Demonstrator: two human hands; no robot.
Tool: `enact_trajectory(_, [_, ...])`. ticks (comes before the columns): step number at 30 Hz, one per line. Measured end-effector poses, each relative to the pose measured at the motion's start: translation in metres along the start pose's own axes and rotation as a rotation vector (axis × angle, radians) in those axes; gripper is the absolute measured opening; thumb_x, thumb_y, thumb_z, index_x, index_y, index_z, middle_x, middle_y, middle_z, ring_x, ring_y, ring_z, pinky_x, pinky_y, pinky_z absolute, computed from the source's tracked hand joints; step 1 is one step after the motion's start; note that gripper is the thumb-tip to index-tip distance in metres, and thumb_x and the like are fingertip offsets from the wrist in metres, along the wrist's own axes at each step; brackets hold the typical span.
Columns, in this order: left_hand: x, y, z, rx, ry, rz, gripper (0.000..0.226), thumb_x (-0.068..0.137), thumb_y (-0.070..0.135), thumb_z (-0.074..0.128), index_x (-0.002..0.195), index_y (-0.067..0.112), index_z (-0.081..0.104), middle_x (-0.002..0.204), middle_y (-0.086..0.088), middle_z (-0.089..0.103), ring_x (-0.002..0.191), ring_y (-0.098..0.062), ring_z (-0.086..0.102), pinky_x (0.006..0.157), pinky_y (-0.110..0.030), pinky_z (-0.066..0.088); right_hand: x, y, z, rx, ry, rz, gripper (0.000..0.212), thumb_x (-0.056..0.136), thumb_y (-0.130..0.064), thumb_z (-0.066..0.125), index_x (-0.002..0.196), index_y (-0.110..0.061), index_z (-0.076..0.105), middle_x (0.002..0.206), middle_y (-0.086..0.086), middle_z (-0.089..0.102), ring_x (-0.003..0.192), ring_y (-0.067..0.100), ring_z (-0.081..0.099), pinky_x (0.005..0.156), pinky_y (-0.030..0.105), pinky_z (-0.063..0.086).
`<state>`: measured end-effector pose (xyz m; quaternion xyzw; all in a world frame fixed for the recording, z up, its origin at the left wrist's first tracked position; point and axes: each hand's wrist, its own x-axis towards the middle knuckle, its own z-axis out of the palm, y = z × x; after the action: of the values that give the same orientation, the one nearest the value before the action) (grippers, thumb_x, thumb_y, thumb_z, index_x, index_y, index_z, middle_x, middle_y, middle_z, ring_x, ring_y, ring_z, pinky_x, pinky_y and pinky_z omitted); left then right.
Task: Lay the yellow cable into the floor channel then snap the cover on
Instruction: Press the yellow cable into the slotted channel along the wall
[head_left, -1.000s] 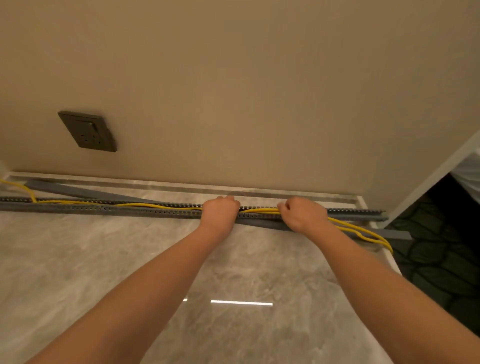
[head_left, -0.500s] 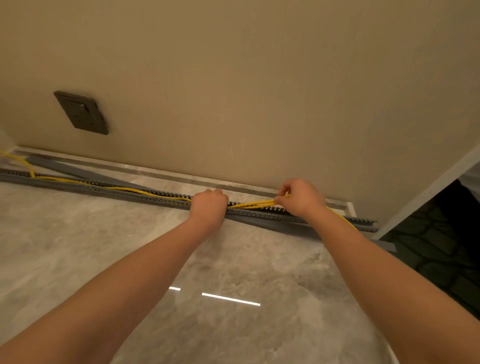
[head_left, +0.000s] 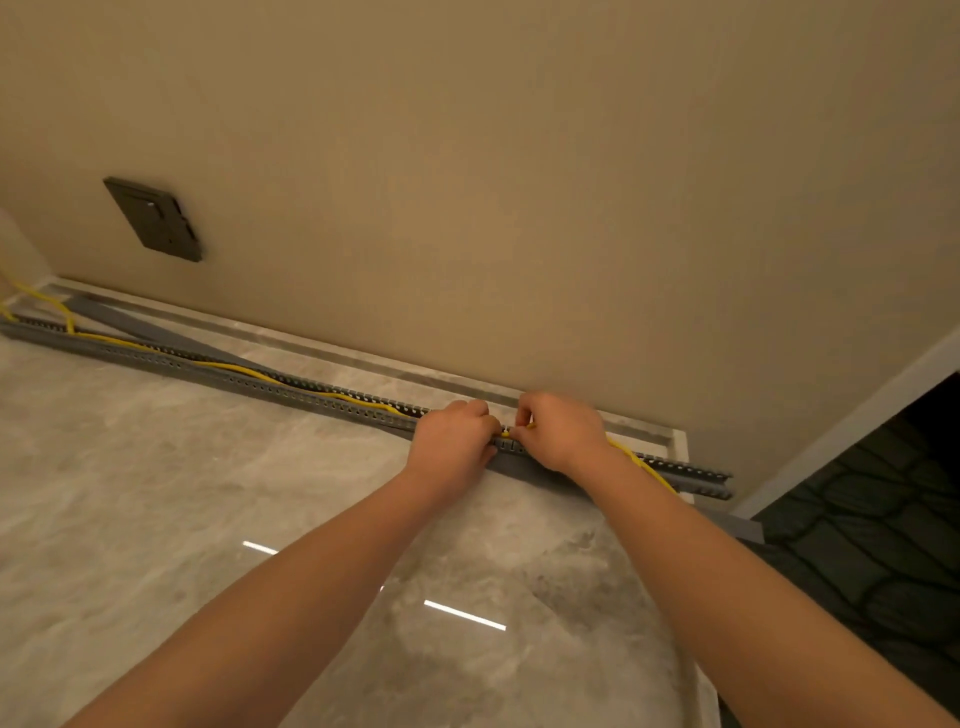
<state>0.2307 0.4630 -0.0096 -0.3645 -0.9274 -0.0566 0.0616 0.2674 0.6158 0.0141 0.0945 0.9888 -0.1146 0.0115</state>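
your hands have come close together since a moment ago. before, there was a gap between them; now your left hand (head_left: 453, 439) and right hand (head_left: 558, 434) almost touch, at about 12 o'clock from you. your right hand has dropped back down onto the channel (head_left: 291, 387). that looks like you are pushing the next bit of cable (head_left: 244, 370) down in.

your right hand pinches the cable between its fingertips (head_left: 515, 430). your left hand is curled shut on top of the channel; i cannot tell if it grips the cable or just presses.

the cable is thin, yellow and bendy. to your 10 o'clock it lies wavy inside the channel. to your 2 o'clock it comes out from under your right wrist and hangs over the channel's near edge, so that part is not in.

the channel is long, grey and stiff, with little slots along both sides. the cover (head_left: 130, 325) is a flat grey strip behind it at 10 o'clock, not on yet. the floor (head_left: 156, 493) is shiny and smooth like stone.
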Motion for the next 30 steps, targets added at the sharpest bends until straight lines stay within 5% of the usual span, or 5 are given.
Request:
enact_trajectory(8, [0.004,0.011,0.000,0.055,-0.020,-0.075,0.018,0.092,0.028,0.053,0.106,0.021,0.063,0.102,-0.001,0.058,0.096,-0.025,0.058,0.060,-0.033,0.035,-0.015,0.019,0.003,0.050,-0.004,-0.043,0.018,0.093,-0.034,0.047,0.106,-0.027,0.058,0.108,0.003,0.068,0.101,0.028,0.060,0.072,0.034,0.043])
enact_trajectory(13, [0.011,0.024,-0.010,0.131,-0.122,-0.130,0.017,0.090,0.015,0.054,0.106,0.015,0.061,0.107,-0.006,0.059,0.095,-0.029,0.060,0.061,-0.034,0.036,-0.031,0.045,-0.010,0.110,-0.010,0.083,0.028,0.083,-0.051,0.059,0.087,-0.026,0.050,0.084,-0.003,0.059,0.082,0.023,0.056,0.061,0.033,0.038])
enact_trajectory(19, [0.019,0.038,-0.019,0.204,-0.199,-0.192,0.020,0.088,0.008,0.058,0.108,0.013,0.060,0.111,-0.008,0.060,0.097,-0.029,0.063,0.064,-0.034,0.040,-0.043,0.067,-0.026,0.305,-0.132,0.174,0.018,0.081,-0.040,0.063,0.071,-0.026,0.056,0.069,-0.008,0.057,0.074,0.019,0.058,0.063,0.031,0.046])
enact_trajectory(23, [0.020,0.043,-0.019,0.227,-0.222,-0.231,0.021,0.088,0.006,0.057,0.107,0.013,0.062,0.109,-0.008,0.062,0.098,-0.029,0.063,0.066,-0.034,0.041,-0.051,0.072,-0.039,0.511,-0.305,0.241,0.017,0.083,-0.030,0.061,0.080,-0.013,0.063,0.059,0.003,0.060,0.046,0.015,0.052,0.045,0.025,0.046])
enact_trajectory(30, [0.022,0.050,-0.022,0.255,-0.264,-0.272,0.023,0.084,0.005,0.061,0.105,0.015,0.063,0.105,-0.005,0.065,0.097,-0.026,0.063,0.067,-0.032,0.042,-0.070,0.096,-0.061,0.658,-0.510,0.328,0.027,0.091,-0.033,0.059,0.085,-0.007,0.062,0.060,0.006,0.053,0.047,0.015,0.044,0.050,0.028,0.045])
